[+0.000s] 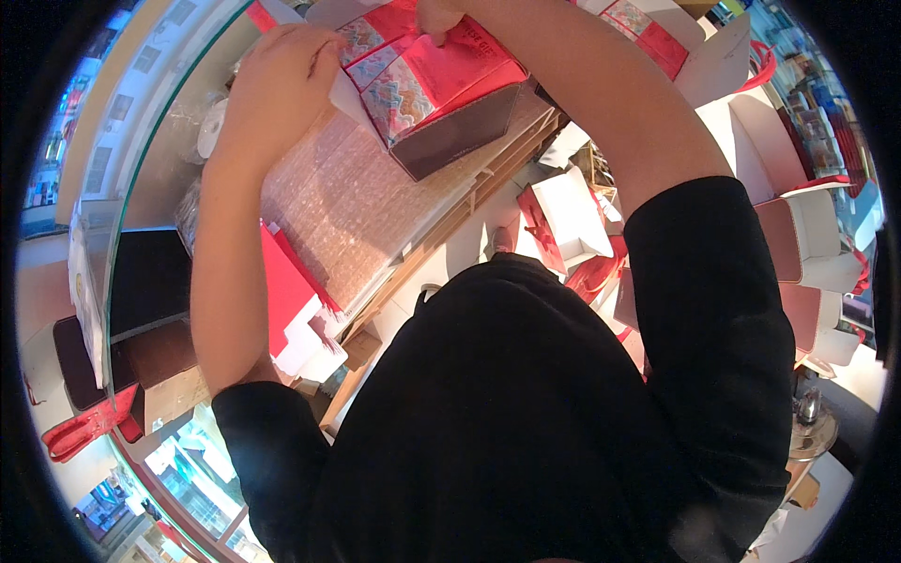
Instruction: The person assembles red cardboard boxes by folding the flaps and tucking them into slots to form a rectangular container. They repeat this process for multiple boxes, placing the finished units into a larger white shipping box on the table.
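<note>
A dark-sided carton (455, 134) sits at the far end of the wooden counter, packed with red gift packages (450, 70) that have a colourful wave pattern. My right hand (437, 17) reaches in from the upper right. Its fingers are bent together and press onto the red packaging at the top of the carton. Beside the carton's left edge, next to a pale flap (353, 101), is my left hand (286, 80). Its back faces up and its fingertips are hidden, so I cannot tell whether it grips the flap.
The wooden counter (324, 202) runs diagonally, with a glass pane (141, 178) along its left. Red paper or bags (286, 286) lie by my left forearm. Several open white-lined boxes (574, 220) with red ribbons stand on the floor at right. A dark open box (150, 277) is at left.
</note>
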Available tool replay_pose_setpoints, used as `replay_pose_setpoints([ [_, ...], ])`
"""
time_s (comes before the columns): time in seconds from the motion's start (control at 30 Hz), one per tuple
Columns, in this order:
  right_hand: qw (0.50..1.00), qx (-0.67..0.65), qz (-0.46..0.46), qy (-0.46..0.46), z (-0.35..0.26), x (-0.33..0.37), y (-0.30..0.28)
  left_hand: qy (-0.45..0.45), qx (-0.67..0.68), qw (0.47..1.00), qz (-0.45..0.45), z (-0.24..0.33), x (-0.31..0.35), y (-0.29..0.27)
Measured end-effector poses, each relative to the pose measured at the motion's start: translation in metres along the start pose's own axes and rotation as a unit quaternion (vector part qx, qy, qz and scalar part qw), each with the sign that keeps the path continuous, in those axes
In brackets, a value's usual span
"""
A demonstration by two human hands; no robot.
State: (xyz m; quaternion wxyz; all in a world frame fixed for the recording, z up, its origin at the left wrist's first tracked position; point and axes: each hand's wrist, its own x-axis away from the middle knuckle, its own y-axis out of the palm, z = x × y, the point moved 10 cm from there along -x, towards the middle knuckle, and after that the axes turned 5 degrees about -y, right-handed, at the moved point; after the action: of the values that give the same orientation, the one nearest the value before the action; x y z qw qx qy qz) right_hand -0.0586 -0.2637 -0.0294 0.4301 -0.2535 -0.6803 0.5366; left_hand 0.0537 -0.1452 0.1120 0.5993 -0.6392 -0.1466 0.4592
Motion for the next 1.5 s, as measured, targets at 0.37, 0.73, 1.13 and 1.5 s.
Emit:
replay_pose_setpoints([
  [0.37, 0.995, -0.058, 0.066, 0.04, 0.007, -0.002, 0.014, -0.006, -0.091, 0.993, -0.079, -0.032, 0.036, -0.008],
  [0.73, 0.947, -0.06, 0.31, 0.057, 0.006, 0.056, -0.026, -0.002, -0.303, 0.921, -0.245, -0.012, 0.045, 0.038],
  [1.13, 0.927, -0.255, 0.273, -0.003, 0.022, 0.126, 0.003, -0.17, -0.055, 0.923, -0.34, 0.025, 0.05, 0.157],
  [1.5, 0.893, -0.36, 0.258, 0.076, 0.021, 0.114, 0.042, -0.186, 0.017, 0.975, -0.121, 0.019, 0.045, 0.154],
])
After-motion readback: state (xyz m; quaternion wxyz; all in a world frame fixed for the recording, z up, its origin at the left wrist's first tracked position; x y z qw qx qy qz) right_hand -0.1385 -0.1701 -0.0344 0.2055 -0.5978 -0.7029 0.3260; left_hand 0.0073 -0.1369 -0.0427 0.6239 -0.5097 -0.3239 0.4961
